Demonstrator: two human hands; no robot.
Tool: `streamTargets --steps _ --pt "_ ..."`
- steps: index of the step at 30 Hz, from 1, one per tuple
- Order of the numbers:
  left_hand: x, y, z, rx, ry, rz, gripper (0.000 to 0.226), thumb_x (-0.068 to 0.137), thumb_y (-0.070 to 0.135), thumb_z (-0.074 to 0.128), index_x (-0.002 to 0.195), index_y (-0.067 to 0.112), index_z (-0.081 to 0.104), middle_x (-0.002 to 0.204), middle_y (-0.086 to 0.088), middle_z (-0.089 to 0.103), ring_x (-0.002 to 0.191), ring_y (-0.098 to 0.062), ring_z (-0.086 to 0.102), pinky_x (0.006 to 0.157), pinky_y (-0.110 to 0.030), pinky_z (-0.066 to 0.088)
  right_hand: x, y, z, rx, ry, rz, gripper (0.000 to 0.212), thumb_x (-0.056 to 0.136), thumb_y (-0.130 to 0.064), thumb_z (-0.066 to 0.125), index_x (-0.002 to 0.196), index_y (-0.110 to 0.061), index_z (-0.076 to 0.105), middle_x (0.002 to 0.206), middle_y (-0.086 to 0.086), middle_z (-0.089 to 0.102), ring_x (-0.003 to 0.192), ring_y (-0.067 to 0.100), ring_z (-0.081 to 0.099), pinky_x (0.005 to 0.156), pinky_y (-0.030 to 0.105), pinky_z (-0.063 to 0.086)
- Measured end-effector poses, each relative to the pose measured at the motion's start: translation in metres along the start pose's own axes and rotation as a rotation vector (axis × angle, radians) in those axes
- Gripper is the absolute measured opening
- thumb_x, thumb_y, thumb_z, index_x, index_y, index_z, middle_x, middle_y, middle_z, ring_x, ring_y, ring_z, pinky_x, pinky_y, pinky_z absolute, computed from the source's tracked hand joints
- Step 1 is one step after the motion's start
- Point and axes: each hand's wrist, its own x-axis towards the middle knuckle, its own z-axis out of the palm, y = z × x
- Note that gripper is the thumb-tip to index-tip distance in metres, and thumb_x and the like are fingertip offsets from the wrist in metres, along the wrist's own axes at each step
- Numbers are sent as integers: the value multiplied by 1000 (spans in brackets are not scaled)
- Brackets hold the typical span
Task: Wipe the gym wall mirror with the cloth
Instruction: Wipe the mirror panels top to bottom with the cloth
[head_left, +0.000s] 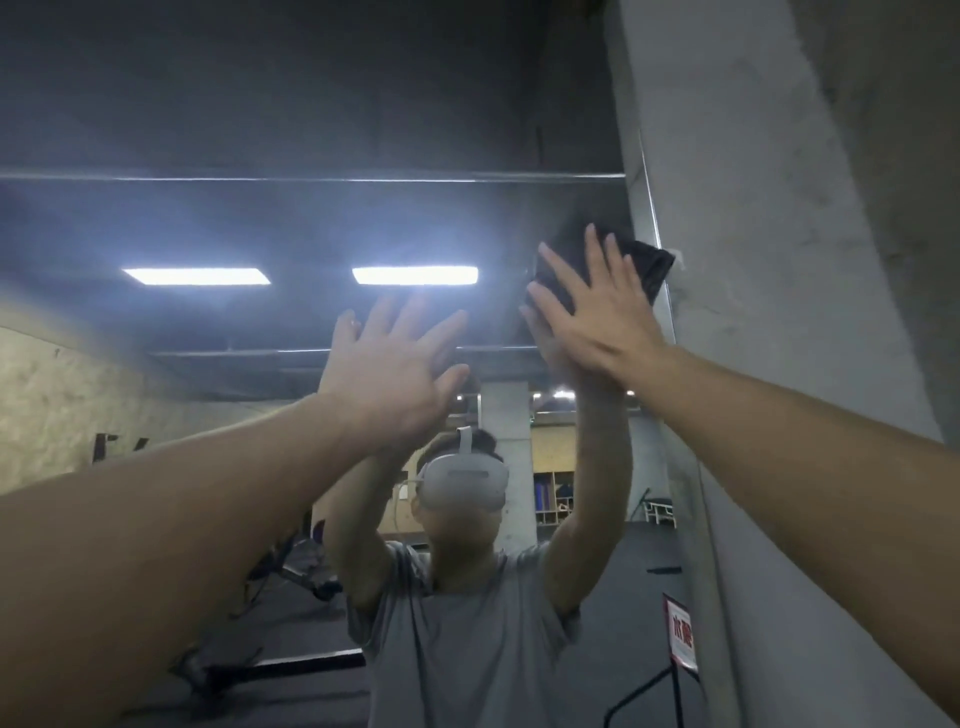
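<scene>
The wall mirror (218, 322) fills the view ahead, with its top edge high up and its right edge against a concrete pillar. My right hand (592, 317) is raised near the mirror's upper right corner, fingers spread flat, pressing a dark cloth (647, 262) against the glass. My left hand (395, 374) is lifted beside it, to the left and slightly lower, fingers apart and holding nothing; whether it touches the glass I cannot tell. The mirror reflects a person in a grey T-shirt with both arms up.
A rough concrete pillar (779, 260) stands immediately right of the mirror. A red and white sign (681, 636) hangs low at the mirror's right edge. Reflected in the glass are ceiling lights (415, 275), a gym floor, benches and shelves.
</scene>
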Motion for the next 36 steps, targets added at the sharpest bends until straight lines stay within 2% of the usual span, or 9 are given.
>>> streamTargets --steps 3,6,9,13,15,20,25,32,36 --pt "12 -5 0 17 63 -22 58 105 58 25 159 42 10 172 1 2 157 -25 5 124 -58 15 40 15 -3 -101 66 63 71 96 -75 21 161 -48 16 173 9 -5 159 33 -7 128 46 -5" --pt "21 -11 1 -8 110 -94 64 105 57 29 161 34 10 172 0 5 156 -24 11 124 -55 20 57 -1 -1 -116 114 44 61 105 -60 23 163 -44 12 173 9 2 159 35 -1 128 49 -2" --pt "25 -14 0 -22 151 -141 67 104 55 35 161 27 14 172 -3 8 156 -25 13 125 -51 22 49 -35 2 -133 76 -156 59 107 -41 25 163 -40 8 174 4 0 159 30 -4 129 49 -2" --pt "24 -14 3 -3 180 -141 62 105 53 36 159 25 23 170 -4 16 155 -25 17 124 -48 22 25 -39 10 -65 40 -369 51 109 -47 21 160 -45 20 173 -6 7 159 18 -2 130 43 -3" --pt "27 -15 5 7 213 -133 58 104 51 37 156 27 27 169 -1 21 154 -23 19 121 -49 24 28 -21 6 -80 34 -387 55 108 -50 26 162 -43 14 173 -6 6 159 19 -1 129 39 -5" --pt "45 -23 2 25 230 -159 52 106 50 31 156 40 24 171 6 12 156 -20 9 124 -53 12 75 13 -17 -89 78 -44 68 106 -51 26 166 -30 2 172 11 -10 159 31 -10 128 43 -8" --pt "59 -40 -11 -14 202 -192 56 106 53 29 159 41 17 172 5 5 156 -22 12 120 -53 22 111 -20 -15 -55 168 160 68 103 -52 22 166 -31 6 172 14 -5 158 37 -6 128 48 -5" --pt "44 -57 -3 -25 224 -218 60 106 53 33 159 29 23 170 0 17 156 -22 15 124 -50 22 93 -105 12 -116 59 -379 61 104 -52 25 164 -41 15 173 -1 5 160 23 0 129 42 -3" --pt "53 -42 -6 -59 258 -157 53 106 48 34 156 31 30 168 0 23 154 -22 20 121 -49 23 71 -47 2 -109 60 -340 62 103 -55 24 163 -44 14 173 -2 3 160 22 -2 129 41 -3"
